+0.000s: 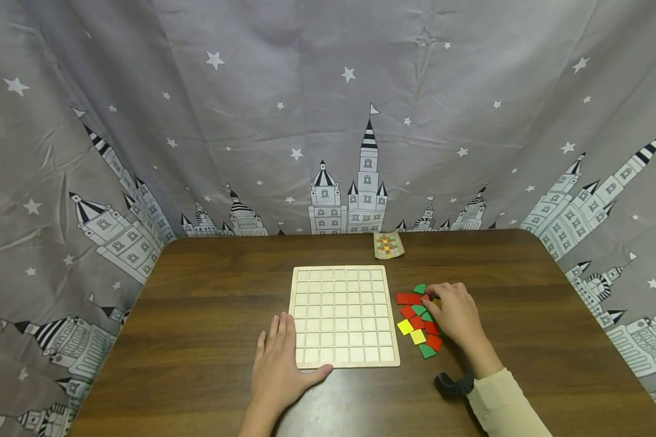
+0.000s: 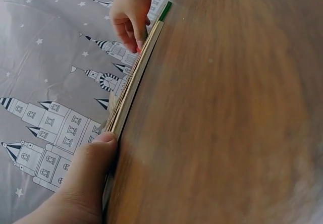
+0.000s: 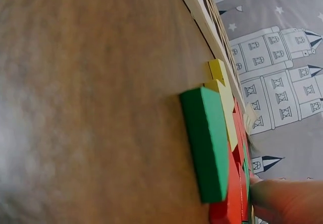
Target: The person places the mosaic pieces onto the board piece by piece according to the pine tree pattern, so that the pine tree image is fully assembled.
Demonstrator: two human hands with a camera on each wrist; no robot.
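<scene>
A pale wooden grid board [image 1: 340, 317] with square compartments lies on the table. My left hand [image 1: 278, 364] rests at its near left corner, fingers straight along the left side and thumb [image 2: 96, 156] against the front edge. Right of the board is a loose group of flat pieces: red squares [image 1: 434, 343], yellow squares [image 1: 405, 327] and green curved-edged pieces [image 1: 427, 351]. My right hand [image 1: 456, 312] reaches over the far part of this group, pinching a red tile [image 1: 425, 298] between thumb and fingertips. Its palm hides some pieces, and a bit of yellow shows under the fingers.
A small pattern card [image 1: 388, 246] with a coloured design lies at the table's back edge. A black band [image 1: 453, 386] is around the right wrist, by the pale sleeve [image 1: 505, 403]. Behind the brown table [image 1: 207, 303] hangs a grey curtain [image 1: 328, 121] printed with castles and stars.
</scene>
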